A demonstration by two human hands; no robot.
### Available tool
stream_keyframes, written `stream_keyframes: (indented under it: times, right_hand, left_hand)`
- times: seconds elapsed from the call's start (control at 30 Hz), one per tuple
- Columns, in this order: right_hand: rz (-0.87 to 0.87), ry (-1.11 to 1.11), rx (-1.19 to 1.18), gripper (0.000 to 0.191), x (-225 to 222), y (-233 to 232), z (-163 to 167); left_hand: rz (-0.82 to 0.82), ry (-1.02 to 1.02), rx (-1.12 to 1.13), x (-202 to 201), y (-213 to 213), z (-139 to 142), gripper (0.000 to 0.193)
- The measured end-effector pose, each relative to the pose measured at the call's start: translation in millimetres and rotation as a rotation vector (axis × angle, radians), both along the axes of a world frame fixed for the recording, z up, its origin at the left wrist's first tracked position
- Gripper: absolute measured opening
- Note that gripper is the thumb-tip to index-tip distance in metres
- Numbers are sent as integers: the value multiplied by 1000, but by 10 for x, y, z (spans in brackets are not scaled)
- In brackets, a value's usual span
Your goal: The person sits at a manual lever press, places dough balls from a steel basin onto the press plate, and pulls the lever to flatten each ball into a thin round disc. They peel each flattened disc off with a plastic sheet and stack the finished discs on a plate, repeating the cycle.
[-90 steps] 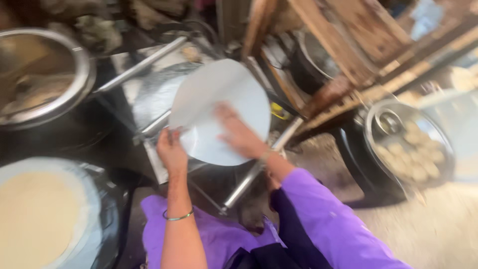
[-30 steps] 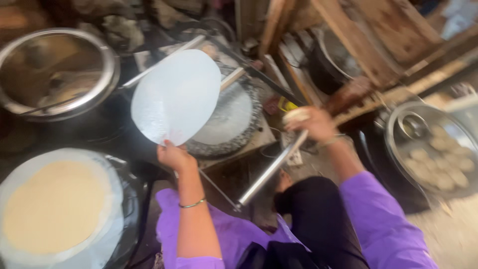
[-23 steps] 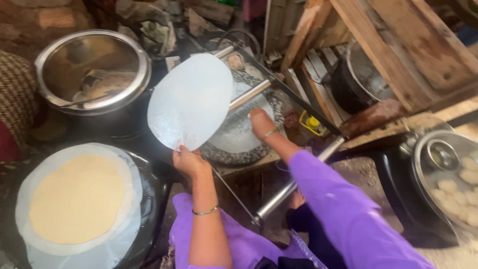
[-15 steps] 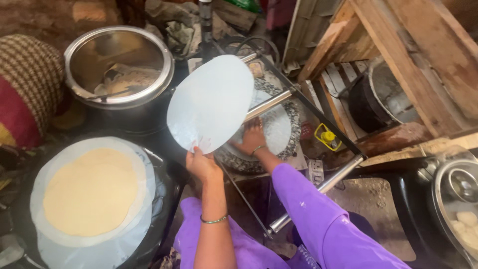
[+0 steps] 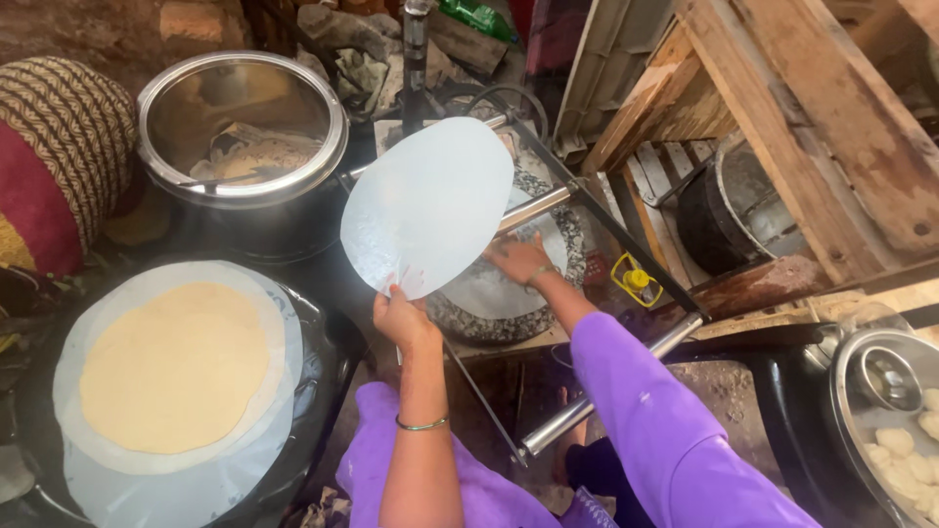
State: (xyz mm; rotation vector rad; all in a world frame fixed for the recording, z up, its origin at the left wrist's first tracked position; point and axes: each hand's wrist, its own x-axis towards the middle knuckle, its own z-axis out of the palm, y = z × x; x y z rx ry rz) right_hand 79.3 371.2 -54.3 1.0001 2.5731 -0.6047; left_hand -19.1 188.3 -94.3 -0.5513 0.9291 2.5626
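Left hand (image 5: 401,318) pinches the lower edge of a round translucent plastic sheet (image 5: 428,203), fingers closed on it, thumb side up. Sheet stands nearly upright, lifted clear of the press, tilted slightly up and away to the right. It is thin, smooth, pale bluish-white, a bit wrinkled at the pinch point.

Right hand (image 5: 518,259) lies flat, palm down, fingers spread, on a second pale round sheet covering the lower plate of the press (image 5: 509,293). It holds nothing; it rests on the surface. Purple sleeve covers that arm to the wrist.

Key relation: the raised sheet is directly above and just left of the press plate, so the left hand is the nearer one to it; the right hand sits under and behind the sheet's right edge. Press plate is round, speckled dark rim, with steel lever bars (image 5: 597,401) running diagonally.

Surroundings: to the left, a flattened round of pale yellow dough (image 5: 176,367) lies on another plastic sheet over a dark pan. Behind it, a steel pot (image 5: 240,147) with a shiny rim. Far right, a metal bowl (image 5: 856,445) with dough balls (image 5: 895,440). Wooden frame (image 5: 782,108) upper right, rough, worn.
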Motion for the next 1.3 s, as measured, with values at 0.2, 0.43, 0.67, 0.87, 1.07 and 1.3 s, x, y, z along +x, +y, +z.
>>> stream_keyframes:
  times: [0.2,0.43,0.67,0.87,1.07,1.3]
  right_hand:
    - [201,-108,321,92,-208,10,44]
    - [246,-4,403,86,-399,-110,48]
    - [286,-155,221,91,-261,-414,164]
    - [140,179,-36,75,-27,-435,20]
    - [8,322,-72,64,139,-84,128]
    - [-84,678,622,113,1149,-301,748]
  left_hand:
    - [-16,0,-3,-2,-4,34,27]
    - [-19,12,3,-30,0,75,28]
    - [-24,-25,-22,-15,-12,80,25]
    - [-16,-15,-11,-3,7,122,28]
    - [-56,-11,-95,41,13,152,25]
    - [-326,328,-228,89,84,82,26]
